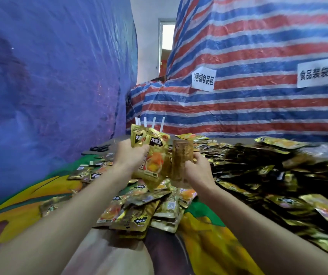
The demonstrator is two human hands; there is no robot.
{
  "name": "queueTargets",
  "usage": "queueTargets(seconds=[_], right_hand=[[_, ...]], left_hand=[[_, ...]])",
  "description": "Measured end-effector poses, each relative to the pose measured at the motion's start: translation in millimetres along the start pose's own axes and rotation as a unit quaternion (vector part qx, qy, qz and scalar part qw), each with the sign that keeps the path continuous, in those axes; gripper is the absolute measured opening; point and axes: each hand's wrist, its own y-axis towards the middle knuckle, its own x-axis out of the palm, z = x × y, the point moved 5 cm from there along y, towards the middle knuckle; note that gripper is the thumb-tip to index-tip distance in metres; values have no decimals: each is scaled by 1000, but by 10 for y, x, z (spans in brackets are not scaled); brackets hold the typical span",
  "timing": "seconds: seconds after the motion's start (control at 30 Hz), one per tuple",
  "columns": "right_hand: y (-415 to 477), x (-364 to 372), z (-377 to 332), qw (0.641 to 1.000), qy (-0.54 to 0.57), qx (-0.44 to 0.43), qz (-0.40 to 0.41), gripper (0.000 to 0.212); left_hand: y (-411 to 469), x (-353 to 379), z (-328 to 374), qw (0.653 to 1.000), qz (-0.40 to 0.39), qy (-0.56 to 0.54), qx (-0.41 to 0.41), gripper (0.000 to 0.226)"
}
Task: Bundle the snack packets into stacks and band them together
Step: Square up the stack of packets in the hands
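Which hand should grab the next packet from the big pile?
Probably the right hand: the big pile lies on its side, and it holds only one packet. The left hand grips several packets.

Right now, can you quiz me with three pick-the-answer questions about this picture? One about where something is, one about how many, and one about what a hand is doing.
1. Where do the black scissors lie?
A) on the table, to the left of the left hand
B) on top of the big packet pile
C) on the person's lap

2. How many white paper signs hang on the striped tarp?
A) one
B) two
C) four

3. What is the left hand doing?
A) lying flat on the table
B) gripping several gold snack packets
C) pointing up with nothing in it

Answers:
1 A: the scissors rest on the grey tabletop near its far left edge.
2 B: one sign is near the middle and another is further right.
3 B: the fingers curl round a fan of packets held up above the pile.
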Motion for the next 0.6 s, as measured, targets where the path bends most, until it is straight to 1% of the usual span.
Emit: queueTargets(seconds=[0.03,0.1,0.2,0.23,0.27,0.33,0.37,0.43,0.5,0.53,0.6], right_hand=[[-5,-54,17,1000,18,5,3,21],[-12,-157,73,999,44,15,7,23],[-33,-215,255,996,62,60,-14,25],[-44,-196,335,995,63,77,-28,25],[-56,-158,408,993,65,94,-42,24],[-86,-59,496,988,69,120,-62,24],[-102,-8,512,987,78,128,-66,26],[-112,68,501,984,98,136,-62,32],[-106,114,464,984,107,129,-57,31],[-109,129,435,985,107,123,-57,31],[-122,115,348,989,102,98,-51,30]], left_hand=[[-39,89,1,1000,-5,-21,-9,12],[-104,249,-35,1000,-4,-20,-14,3],[-166,410,-151,1000,21,18,-12,41],[-183,451,-176,999,25,44,-7,46],[-197,480,-190,997,25,67,5,44],[-185,508,-188,994,22,98,46,25],[-181,514,-182,992,12,110,58,20],[-136,487,-183,982,2,170,82,28],[-109,409,-125,957,36,255,131,32],[-111,362,-92,951,51,263,152,30],[-129,293,-29,954,55,233,183,22]])
